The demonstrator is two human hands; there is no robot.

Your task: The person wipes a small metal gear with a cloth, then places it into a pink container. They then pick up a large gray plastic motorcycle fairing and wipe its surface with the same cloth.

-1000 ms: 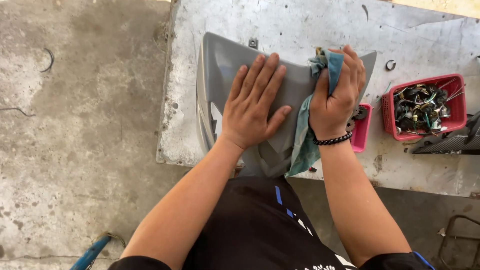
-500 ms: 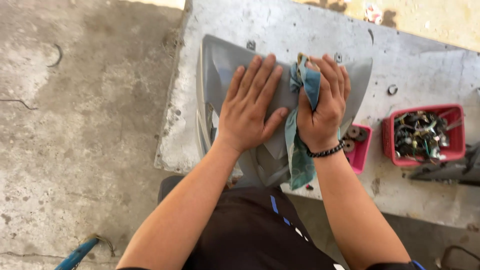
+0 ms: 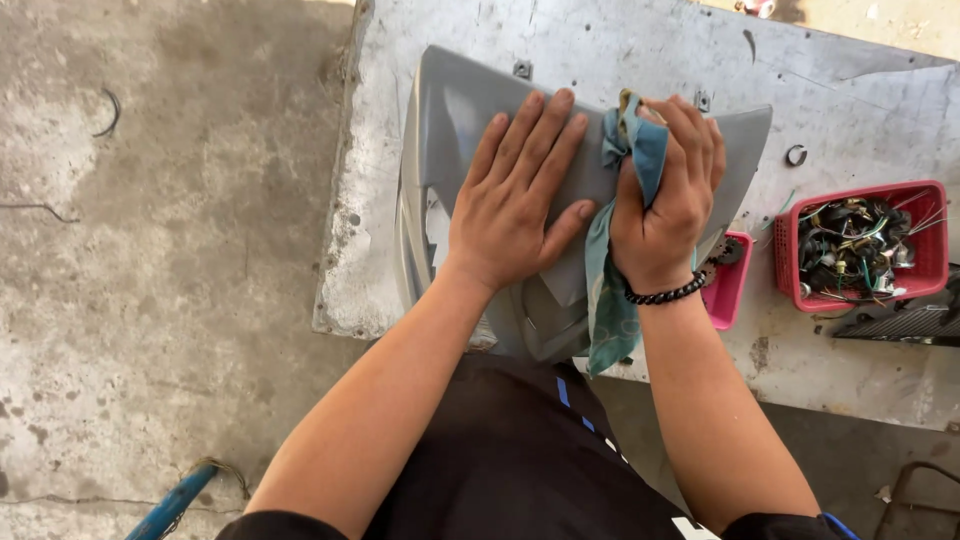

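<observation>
A grey plastic body panel (image 3: pixel 470 110) lies on a worn metal table (image 3: pixel 850 90). My left hand (image 3: pixel 515 195) rests flat on the panel, fingers spread. My right hand (image 3: pixel 665 190) is closed around a blue-green cloth (image 3: pixel 608 300) and presses it against the panel's right part. The cloth's tail hangs down past my wrist, which wears a black bead bracelet (image 3: pixel 662 294).
A red basket (image 3: pixel 930 260) of tangled wires and small parts sits at the table's right, with a smaller pink tray (image 3: pixel 728 295) beside my right wrist. A metal ring (image 3: pixel 796 155) lies near the panel. Concrete floor (image 3: pixel 160 250) lies left; a blue handle (image 3: pixel 170 505) shows bottom left.
My right hand with the cloth has shifted slightly left and up across the panel. The left hand stays flat on it.
</observation>
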